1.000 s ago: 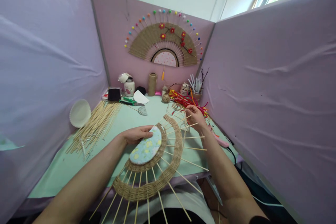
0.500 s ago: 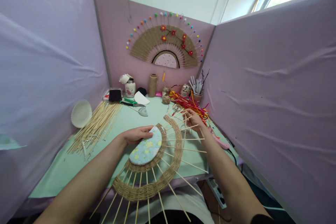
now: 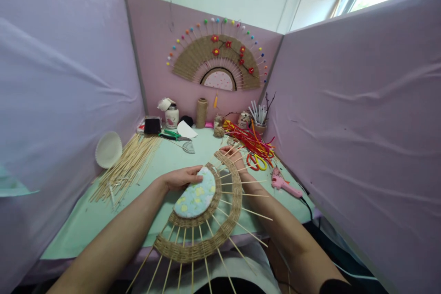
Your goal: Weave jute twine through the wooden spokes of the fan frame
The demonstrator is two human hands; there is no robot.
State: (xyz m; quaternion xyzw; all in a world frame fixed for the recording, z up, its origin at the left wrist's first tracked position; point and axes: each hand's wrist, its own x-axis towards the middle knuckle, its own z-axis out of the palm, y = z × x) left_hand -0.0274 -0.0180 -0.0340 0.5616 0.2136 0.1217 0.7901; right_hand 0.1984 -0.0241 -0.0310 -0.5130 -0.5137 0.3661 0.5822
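A half-made woven fan [image 3: 220,225] lies on the green table [image 3: 103,220] in front of me, with bamboo ribs sticking out past two bands of jute weave. Its centre is a blue floral fabric half-disc [image 3: 195,198]. My left hand [image 3: 181,177] rests on the upper left edge of that half-disc, fingers curled against it. Behind the ribs at the fan's far end, my right hand [image 3: 234,156] has its fingers pinched among the sticks where the twine runs. What the right fingers hold is too small to make out.
A pile of bamboo sticks [image 3: 129,165] and a white paper bowl [image 3: 108,149] lie at left. Scissors [image 3: 257,161], red strips [image 3: 250,138] and a pink glue gun [image 3: 284,184] sit at right. A twine spool [image 3: 201,112], jars and a finished fan [image 3: 217,62] stand at the back wall.
My right hand has moved left and inward, from beside the red strips to the fan's far end, uncovering the scissors and glue gun. The left hand has stayed on the fabric half-disc.
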